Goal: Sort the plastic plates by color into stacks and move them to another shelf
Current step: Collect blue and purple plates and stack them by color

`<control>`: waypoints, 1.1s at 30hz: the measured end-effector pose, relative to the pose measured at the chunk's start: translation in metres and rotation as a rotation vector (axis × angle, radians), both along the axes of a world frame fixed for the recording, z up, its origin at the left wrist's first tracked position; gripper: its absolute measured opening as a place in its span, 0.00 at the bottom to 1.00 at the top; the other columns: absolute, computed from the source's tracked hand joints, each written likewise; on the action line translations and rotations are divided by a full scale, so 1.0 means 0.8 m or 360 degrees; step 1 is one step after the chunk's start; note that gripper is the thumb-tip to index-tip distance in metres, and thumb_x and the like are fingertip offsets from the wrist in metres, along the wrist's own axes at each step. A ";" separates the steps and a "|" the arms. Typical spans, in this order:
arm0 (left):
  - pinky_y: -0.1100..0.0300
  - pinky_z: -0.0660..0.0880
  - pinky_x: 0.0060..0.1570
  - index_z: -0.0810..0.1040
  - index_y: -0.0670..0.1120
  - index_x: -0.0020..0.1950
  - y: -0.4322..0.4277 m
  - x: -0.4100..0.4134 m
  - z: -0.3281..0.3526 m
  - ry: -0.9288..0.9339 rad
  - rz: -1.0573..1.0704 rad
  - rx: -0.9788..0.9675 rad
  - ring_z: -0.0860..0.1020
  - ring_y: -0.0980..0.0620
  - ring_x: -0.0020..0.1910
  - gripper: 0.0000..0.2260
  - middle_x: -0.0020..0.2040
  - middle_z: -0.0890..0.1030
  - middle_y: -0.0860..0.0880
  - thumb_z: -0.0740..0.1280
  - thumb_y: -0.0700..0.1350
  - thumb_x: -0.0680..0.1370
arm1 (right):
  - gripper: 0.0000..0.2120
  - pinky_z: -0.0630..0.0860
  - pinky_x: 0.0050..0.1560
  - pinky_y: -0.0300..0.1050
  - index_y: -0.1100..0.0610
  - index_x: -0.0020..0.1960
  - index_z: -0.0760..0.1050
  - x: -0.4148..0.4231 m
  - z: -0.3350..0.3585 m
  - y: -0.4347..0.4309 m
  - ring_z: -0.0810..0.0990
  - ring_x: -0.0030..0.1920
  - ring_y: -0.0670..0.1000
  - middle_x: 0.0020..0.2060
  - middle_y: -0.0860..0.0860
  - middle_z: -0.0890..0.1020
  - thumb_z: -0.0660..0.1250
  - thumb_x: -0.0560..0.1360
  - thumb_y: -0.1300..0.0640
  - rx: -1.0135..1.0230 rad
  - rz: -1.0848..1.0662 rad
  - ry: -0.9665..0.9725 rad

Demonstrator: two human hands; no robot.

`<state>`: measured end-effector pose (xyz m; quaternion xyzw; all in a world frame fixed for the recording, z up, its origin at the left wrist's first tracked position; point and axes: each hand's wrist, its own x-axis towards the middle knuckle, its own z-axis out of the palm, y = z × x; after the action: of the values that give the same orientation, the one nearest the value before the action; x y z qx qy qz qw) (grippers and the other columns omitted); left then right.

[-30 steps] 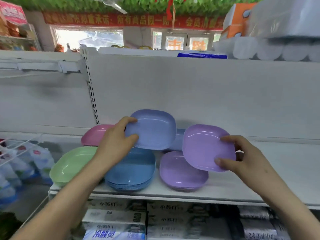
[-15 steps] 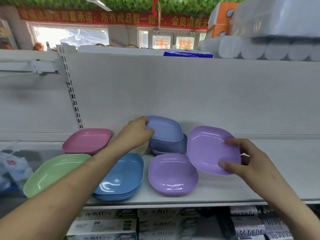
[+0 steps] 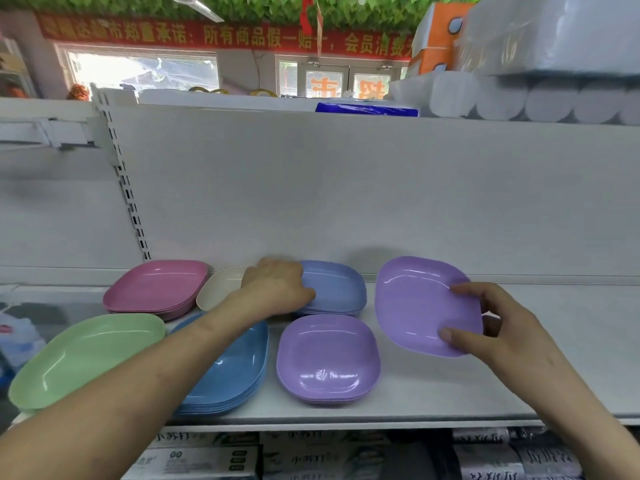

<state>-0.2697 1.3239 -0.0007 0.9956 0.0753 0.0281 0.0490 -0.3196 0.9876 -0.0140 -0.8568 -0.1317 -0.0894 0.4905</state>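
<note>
A person's left hand (image 3: 277, 289) clasps the left rim of the top periwinkle plate (image 3: 337, 289), which lies on a low pile of the same colour at the back of the white shelf (image 3: 467, 393). The thumb rests on the plate's inside and the fingers curl over its edge, their tips hidden. The right hand (image 3: 498, 336) pinches a lilac plate (image 3: 412, 299) by its right edge, thumb and forefinger on its face and the other fingers behind, holding it tilted above the shelf just right of the lilac stack (image 3: 327, 358). The left forearm crosses and partly hides the blue stack (image 3: 232, 372) and a cream plate (image 3: 220, 285). A pink stack (image 3: 156, 285) sits at the back left. The green plate (image 3: 83, 355) juts past the shelf's left end, and what lies under it is unclear. Boxes (image 3: 194, 455) below are cut off by the frame.
</note>
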 end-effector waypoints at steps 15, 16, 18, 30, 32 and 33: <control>0.49 0.71 0.63 0.73 0.53 0.72 0.030 -0.040 0.013 -0.0233 -0.0047 -0.0191 0.69 0.40 0.68 0.24 0.67 0.76 0.44 0.61 0.63 0.80 | 0.26 0.81 0.51 0.54 0.37 0.61 0.74 -0.012 -0.004 0.052 0.84 0.46 0.52 0.50 0.45 0.83 0.79 0.70 0.56 -0.0089 0.0208 0.0040; 0.48 0.72 0.63 0.74 0.53 0.72 0.038 -0.048 0.016 -0.0307 -0.0066 -0.0258 0.71 0.41 0.67 0.25 0.64 0.77 0.44 0.60 0.65 0.80 | 0.25 0.81 0.51 0.52 0.36 0.60 0.74 -0.014 -0.004 0.057 0.84 0.46 0.52 0.50 0.45 0.83 0.78 0.70 0.56 -0.0112 0.0222 0.0048; 0.50 0.74 0.58 0.75 0.54 0.71 0.052 -0.069 0.019 -0.0467 -0.0118 -0.0400 0.76 0.45 0.59 0.26 0.54 0.80 0.49 0.59 0.67 0.79 | 0.25 0.80 0.50 0.50 0.36 0.60 0.74 -0.017 -0.005 0.069 0.84 0.44 0.50 0.49 0.46 0.83 0.79 0.70 0.55 -0.0173 0.0240 0.0073; 0.52 0.76 0.48 0.77 0.58 0.67 0.101 -0.175 0.011 -0.0740 -0.0100 -0.0792 0.79 0.57 0.43 0.17 0.44 0.80 0.57 0.63 0.61 0.80 | 0.21 0.76 0.47 0.41 0.43 0.61 0.81 -0.027 0.000 0.111 0.80 0.41 0.44 0.43 0.48 0.82 0.79 0.69 0.47 -0.0564 0.0257 0.0236; 0.51 0.77 0.49 0.78 0.58 0.67 0.103 -0.180 0.009 -0.0760 -0.0103 -0.0831 0.79 0.56 0.43 0.16 0.43 0.80 0.56 0.64 0.60 0.80 | 0.21 0.76 0.50 0.41 0.44 0.61 0.82 -0.028 0.000 0.115 0.80 0.43 0.45 0.45 0.48 0.82 0.79 0.69 0.47 -0.0616 0.0252 0.0268; 0.51 0.76 0.49 0.78 0.57 0.67 0.103 -0.181 0.008 -0.0769 -0.0107 -0.0844 0.79 0.56 0.43 0.16 0.43 0.80 0.56 0.65 0.59 0.80 | 0.22 0.76 0.51 0.40 0.44 0.61 0.82 -0.028 -0.001 0.117 0.81 0.44 0.46 0.47 0.48 0.82 0.79 0.68 0.46 -0.0645 0.0248 0.0272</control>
<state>-0.4145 1.4067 0.0059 0.9148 0.0335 0.2405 0.3229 -0.3422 1.0816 -0.0145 -0.9294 -0.1707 0.0500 0.3233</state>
